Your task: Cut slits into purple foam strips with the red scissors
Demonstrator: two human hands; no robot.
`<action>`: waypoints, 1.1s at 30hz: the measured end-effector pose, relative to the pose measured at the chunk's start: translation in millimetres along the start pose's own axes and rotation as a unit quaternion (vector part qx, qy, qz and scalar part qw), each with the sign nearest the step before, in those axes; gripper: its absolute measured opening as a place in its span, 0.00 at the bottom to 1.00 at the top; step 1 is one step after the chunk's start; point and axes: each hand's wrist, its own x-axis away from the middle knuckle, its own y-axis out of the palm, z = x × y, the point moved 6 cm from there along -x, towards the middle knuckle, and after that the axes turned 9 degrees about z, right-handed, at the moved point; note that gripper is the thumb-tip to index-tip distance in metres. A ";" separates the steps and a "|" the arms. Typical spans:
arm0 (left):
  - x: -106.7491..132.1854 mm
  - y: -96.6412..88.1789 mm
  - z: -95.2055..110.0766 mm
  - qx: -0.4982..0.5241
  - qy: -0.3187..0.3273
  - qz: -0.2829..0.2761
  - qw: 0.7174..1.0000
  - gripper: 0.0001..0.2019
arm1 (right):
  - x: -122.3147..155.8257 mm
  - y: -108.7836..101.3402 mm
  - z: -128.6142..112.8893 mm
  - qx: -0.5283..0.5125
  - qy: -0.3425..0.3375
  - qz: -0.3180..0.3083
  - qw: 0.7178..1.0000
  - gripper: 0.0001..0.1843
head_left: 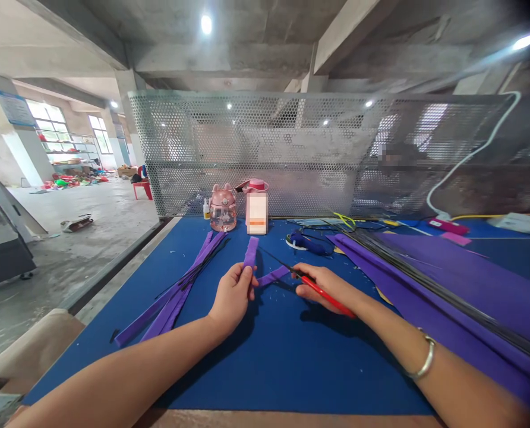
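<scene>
Head view: left hand [234, 291] pinches a purple strip [251, 252] over the bench [292, 371]; right hand [319, 286] grasps a red-handled tool [330, 295], dark tip directed toward the strip. Loose purple strips [169, 306] lie left; purple sheeting [470, 270] lies right.

This place is a workshop: bare grey concrete ceiling beams [352, 30], a broad blue-topped workbench [300, 371], a perforated grey metal screen [256, 145], distant, probably metal shelving [71, 152].

- Pink bottle [223, 202] (the eared one), centre of the frame
- Perforated screen [265, 145], across the upper middle
- White cable [486, 144], upper right
- Red chair [144, 189], left side
</scene>
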 end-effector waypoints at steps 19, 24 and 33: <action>10.6 9.6 3.6 -0.068 0.021 -0.085 0.994 0.19 | 9.6 4.3 -24.2 -0.116 -0.044 -0.136 0.983 0.46; 14.0 11.5 6.8 -0.072 0.026 -0.098 0.992 0.19 | 10.1 7.6 -21.4 -0.147 -0.034 -0.140 0.979 0.45; 14.1 11.1 8.5 -0.077 0.029 -0.091 0.993 0.19 | 9.4 11.4 -26.6 -0.160 -0.021 -0.138 0.977 0.42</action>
